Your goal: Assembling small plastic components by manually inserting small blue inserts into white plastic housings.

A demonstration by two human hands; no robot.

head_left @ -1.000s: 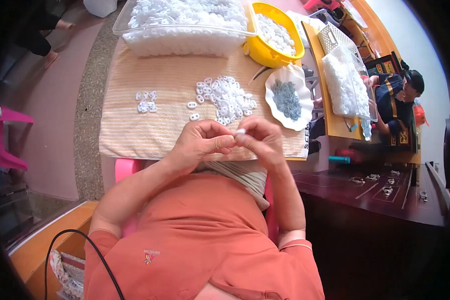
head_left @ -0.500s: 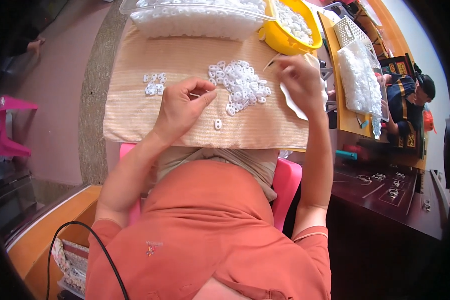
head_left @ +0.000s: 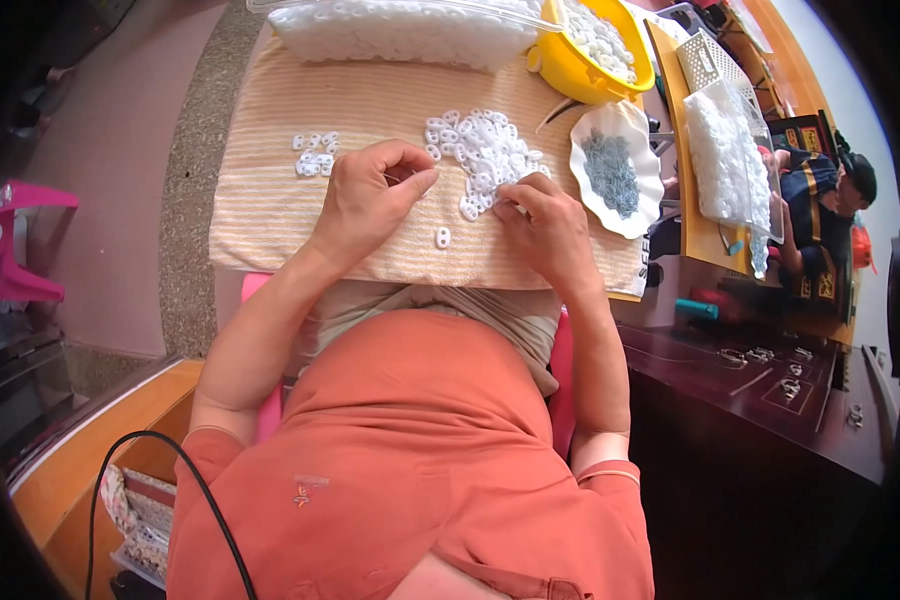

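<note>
My left hand (head_left: pixel 370 195) rests on the striped cloth (head_left: pixel 270 215), thumb and forefinger pinched together; I see nothing between them. My right hand (head_left: pixel 545 225) lies palm down, its bent fingertips touching the near edge of a pile of small white plastic pieces (head_left: pixel 480 150); what is under them is hidden. A single white piece (head_left: pixel 442 237) lies between the two hands. A small group of the same pieces (head_left: pixel 315 155) sits to the left of my left hand.
A white shell-shaped dish (head_left: pixel 645 195) with small grey parts stands right of the pile. Behind are a yellow bowl (head_left: pixel 570 70) and a clear tray (head_left: pixel 400 35) of white pieces. A bag of pieces (head_left: pixel 725 150), another person (head_left: pixel 830 200) and a dark table (head_left: pixel 770 370) are right; a pink stool (head_left: pixel 10 250) left.
The hands were joined near my body, then parted. My right hand reached toward the dish and has come back to the pile's near edge. My left hand stays pinched on the cloth.
</note>
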